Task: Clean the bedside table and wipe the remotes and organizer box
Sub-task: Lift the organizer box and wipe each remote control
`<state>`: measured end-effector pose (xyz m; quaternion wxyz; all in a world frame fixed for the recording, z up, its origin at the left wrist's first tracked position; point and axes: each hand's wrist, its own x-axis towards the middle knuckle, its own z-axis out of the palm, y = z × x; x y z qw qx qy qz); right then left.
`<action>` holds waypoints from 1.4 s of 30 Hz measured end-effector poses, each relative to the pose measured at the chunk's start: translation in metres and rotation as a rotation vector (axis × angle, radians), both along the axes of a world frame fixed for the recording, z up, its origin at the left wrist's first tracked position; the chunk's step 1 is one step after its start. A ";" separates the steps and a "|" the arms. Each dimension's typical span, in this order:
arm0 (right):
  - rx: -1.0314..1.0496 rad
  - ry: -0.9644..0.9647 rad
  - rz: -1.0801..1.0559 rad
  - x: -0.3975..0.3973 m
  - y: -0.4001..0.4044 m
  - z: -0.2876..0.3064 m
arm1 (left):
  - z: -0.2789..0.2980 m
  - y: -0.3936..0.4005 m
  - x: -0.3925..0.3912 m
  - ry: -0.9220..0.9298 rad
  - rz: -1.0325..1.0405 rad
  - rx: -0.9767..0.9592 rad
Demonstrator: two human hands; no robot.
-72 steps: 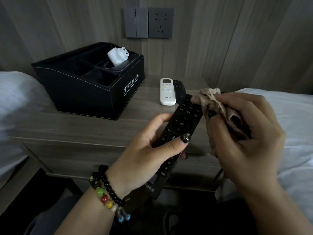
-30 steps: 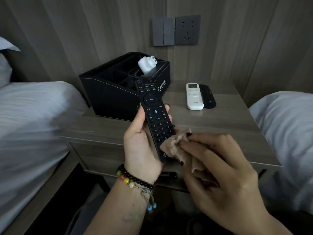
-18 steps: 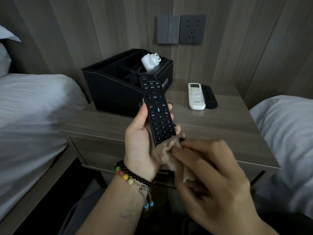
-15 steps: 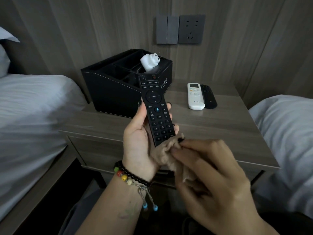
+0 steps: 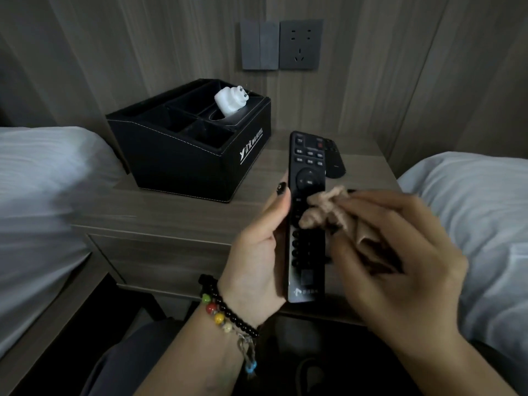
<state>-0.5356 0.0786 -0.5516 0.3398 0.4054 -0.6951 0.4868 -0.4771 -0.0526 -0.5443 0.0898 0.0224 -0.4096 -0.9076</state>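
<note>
My left hand (image 5: 257, 252) grips a long black remote (image 5: 307, 167) upright, buttons facing me, above the front edge of the wooden bedside table (image 5: 177, 215). My right hand (image 5: 400, 270) pinches a crumpled beige cloth (image 5: 323, 210) and presses it against the remote's middle buttons. A black organizer box (image 5: 177, 161) with white lettering stands at the table's back left, a white plug adapter (image 5: 230, 100) sitting in it. A second black remote (image 5: 334, 158) lies on the table behind the held one. The white remote is hidden.
Beds with white bedding flank the table: one on the left (image 5: 37, 195), one on the right (image 5: 471, 210). A grey switch and socket panel (image 5: 281, 44) is on the wood wall behind. Below the tabletop sits a drawer front (image 5: 160, 258).
The cloth has moved up from the remote's lower end to its middle. The held remote now lies further right, covering the white remote on the table.
</note>
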 end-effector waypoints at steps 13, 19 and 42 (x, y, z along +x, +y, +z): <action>0.064 0.132 0.021 -0.002 0.001 0.002 | -0.006 0.001 -0.004 0.126 -0.126 -0.004; -0.081 0.018 -0.057 -0.013 0.008 0.006 | -0.008 0.011 -0.002 0.061 -0.109 -0.248; -0.163 -0.155 0.063 -0.070 -0.077 0.019 | 0.041 -0.047 -0.098 0.005 0.201 -0.199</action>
